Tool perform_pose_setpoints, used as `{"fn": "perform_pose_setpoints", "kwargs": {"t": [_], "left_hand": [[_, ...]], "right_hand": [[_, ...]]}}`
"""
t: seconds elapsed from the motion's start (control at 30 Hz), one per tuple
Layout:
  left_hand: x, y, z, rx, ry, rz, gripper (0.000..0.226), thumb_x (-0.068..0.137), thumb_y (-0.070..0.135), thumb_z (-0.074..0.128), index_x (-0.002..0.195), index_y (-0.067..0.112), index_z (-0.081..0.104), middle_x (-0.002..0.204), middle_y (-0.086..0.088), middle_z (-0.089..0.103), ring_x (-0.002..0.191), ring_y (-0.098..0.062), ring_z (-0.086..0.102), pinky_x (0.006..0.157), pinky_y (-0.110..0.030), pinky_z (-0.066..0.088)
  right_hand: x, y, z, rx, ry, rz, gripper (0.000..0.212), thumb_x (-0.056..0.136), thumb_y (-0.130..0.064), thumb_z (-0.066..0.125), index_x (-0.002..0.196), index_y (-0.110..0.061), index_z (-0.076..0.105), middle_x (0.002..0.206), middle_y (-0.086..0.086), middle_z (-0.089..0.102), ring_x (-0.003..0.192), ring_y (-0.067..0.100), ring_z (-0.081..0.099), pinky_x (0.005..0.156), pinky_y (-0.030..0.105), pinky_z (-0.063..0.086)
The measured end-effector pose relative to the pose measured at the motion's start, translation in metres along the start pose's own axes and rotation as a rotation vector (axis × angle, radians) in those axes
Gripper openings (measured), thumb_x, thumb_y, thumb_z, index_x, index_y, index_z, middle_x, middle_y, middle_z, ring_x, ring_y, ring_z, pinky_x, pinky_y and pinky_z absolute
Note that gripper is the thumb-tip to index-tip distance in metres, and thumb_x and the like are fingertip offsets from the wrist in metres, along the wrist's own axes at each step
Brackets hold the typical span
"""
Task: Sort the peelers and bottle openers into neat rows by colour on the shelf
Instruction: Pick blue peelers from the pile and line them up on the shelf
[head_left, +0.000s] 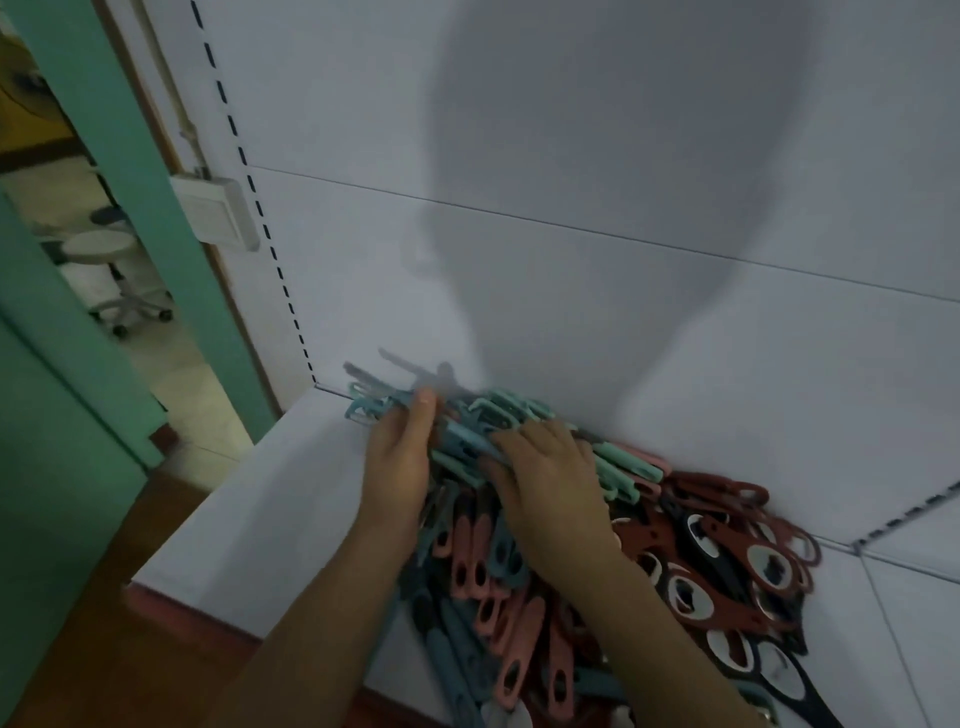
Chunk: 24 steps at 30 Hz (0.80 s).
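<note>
A heap of peelers and bottle openers lies on the white shelf (249, 509) against its back wall. Teal and blue peelers (467, 447) lie at the back left, mint ones (618, 467) behind my right hand, pink peelers (498, 597) in front. Dark red bottle openers (737, 561) and black ones (779, 670) fill the right side. My left hand (400, 467) grips a bundle of teal peelers at the heap's left edge, thumb on top. My right hand (550, 478) lies palm down on the heap, its fingers bent over the blue and mint peelers.
The shelf's back panel (519, 260) rises right behind the heap. A slotted upright (260, 208) runs down the left corner. A green door frame (130, 156) and a room with stools (104, 260) lie beyond the shelf's left end. A seam (883, 561) divides the shelf at right.
</note>
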<state>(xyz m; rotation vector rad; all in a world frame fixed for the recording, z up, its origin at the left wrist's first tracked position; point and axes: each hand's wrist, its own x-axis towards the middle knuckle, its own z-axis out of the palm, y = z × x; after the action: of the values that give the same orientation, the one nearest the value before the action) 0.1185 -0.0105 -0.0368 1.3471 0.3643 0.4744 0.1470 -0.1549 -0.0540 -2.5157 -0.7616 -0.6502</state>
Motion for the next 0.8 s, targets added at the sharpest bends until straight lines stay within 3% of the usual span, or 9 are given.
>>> {"fn": "perform_pose_setpoints", "kwargs": {"t": [0.1, 0.23, 0.33, 0.4, 0.47, 0.57, 0.63, 0.7, 0.8], "left_hand": [[0.017, 0.002, -0.001, -0.074, 0.104, -0.041, 0.036, 0.111, 0.025, 0.041, 0.081, 0.014, 0.058, 0.07, -0.003, 0.061, 0.065, -0.018, 0.056, 0.067, -0.033, 0.046], [0.024, -0.006, -0.017, -0.13, 0.012, -0.162, 0.028, 0.11, 0.022, 0.042, 0.09, 0.01, 0.058, 0.055, 0.002, 0.036, 0.05, -0.013, 0.033, 0.052, -0.029, 0.034], [0.015, -0.009, -0.018, -0.094, -0.015, -0.171, 0.026, 0.11, 0.022, 0.044, 0.104, 0.008, 0.065, 0.066, -0.003, 0.054, 0.061, -0.017, 0.05, 0.055, -0.029, 0.047], [0.009, -0.006, -0.015, -0.151, -0.053, -0.205, 0.029, 0.109, 0.025, 0.044, 0.115, 0.009, 0.068, 0.092, -0.008, 0.075, 0.082, -0.023, 0.07, 0.074, -0.037, 0.059], [0.005, 0.002, -0.011, -0.307, -0.11, -0.268, 0.031, 0.108, 0.027, 0.046, 0.118, 0.007, 0.069, 0.11, -0.012, 0.077, 0.099, -0.026, 0.074, 0.085, -0.039, 0.06], [0.011, 0.012, -0.01, -0.505, -0.071, -0.285, 0.029, 0.104, 0.029, 0.05, 0.106, 0.006, 0.067, 0.11, -0.016, 0.076, 0.098, -0.028, 0.073, 0.086, -0.041, 0.061], [0.02, 0.01, -0.018, -0.45, 0.035, -0.223, 0.028, 0.105, 0.031, 0.05, 0.099, 0.007, 0.063, 0.097, -0.013, 0.076, 0.087, -0.027, 0.073, 0.085, -0.043, 0.06], [0.03, 0.005, -0.035, -0.362, 0.094, -0.168, 0.025, 0.107, 0.03, 0.049, 0.092, 0.012, 0.057, 0.073, -0.004, 0.065, 0.063, -0.02, 0.063, 0.066, -0.037, 0.058], [0.036, 0.0, -0.062, -0.258, 0.016, -0.26, 0.02, 0.107, 0.021, 0.053, 0.087, 0.017, 0.051, 0.062, 0.001, 0.044, 0.047, -0.011, 0.039, 0.044, -0.025, 0.04]], "right_hand": [[0.0, 0.001, 0.001, -0.05, -0.218, 0.159, 0.026, 0.092, -0.038, 0.067, 0.112, -0.021, 0.064, 0.109, -0.001, 0.064, 0.105, 0.024, 0.057, 0.086, 0.043, 0.05], [0.003, 0.01, 0.003, -0.052, -0.252, 0.21, 0.018, 0.095, -0.032, 0.064, 0.107, -0.019, 0.069, 0.106, -0.001, 0.067, 0.104, 0.024, 0.059, 0.086, 0.04, 0.049], [0.012, 0.002, -0.003, 0.22, -0.101, 0.296, 0.015, 0.095, -0.025, 0.068, 0.108, -0.017, 0.07, 0.101, -0.005, 0.065, 0.096, 0.013, 0.06, 0.083, 0.028, 0.05], [0.022, -0.014, -0.01, 0.51, -0.041, 0.382, 0.016, 0.091, -0.023, 0.075, 0.107, -0.021, 0.07, 0.094, -0.012, 0.067, 0.084, 0.0, 0.061, 0.077, 0.017, 0.051], [0.032, -0.03, -0.011, 0.659, -0.053, 0.393, 0.018, 0.085, -0.02, 0.082, 0.097, -0.022, 0.068, 0.085, -0.012, 0.068, 0.077, 0.001, 0.063, 0.07, 0.014, 0.051], [0.043, -0.039, 0.006, 0.639, -0.066, 0.299, 0.003, 0.088, -0.017, 0.078, 0.089, -0.017, 0.076, 0.083, -0.009, 0.072, 0.076, 0.004, 0.066, 0.073, 0.02, 0.052], [0.047, -0.031, 0.017, 0.464, -0.09, 0.203, 0.008, 0.092, -0.014, 0.07, 0.089, -0.017, 0.077, 0.085, -0.006, 0.071, 0.077, 0.008, 0.062, 0.076, 0.029, 0.052], [0.048, -0.022, 0.017, 0.283, -0.275, 0.05, 0.021, 0.092, -0.008, 0.063, 0.104, -0.02, 0.076, 0.099, -0.003, 0.067, 0.092, 0.013, 0.057, 0.088, 0.033, 0.05], [0.045, -0.02, 0.004, 0.191, -0.766, -0.25, 0.05, 0.082, -0.005, 0.052, 0.122, -0.031, 0.068, 0.123, -0.001, 0.052, 0.118, 0.02, 0.04, 0.1, 0.04, 0.037]]}}
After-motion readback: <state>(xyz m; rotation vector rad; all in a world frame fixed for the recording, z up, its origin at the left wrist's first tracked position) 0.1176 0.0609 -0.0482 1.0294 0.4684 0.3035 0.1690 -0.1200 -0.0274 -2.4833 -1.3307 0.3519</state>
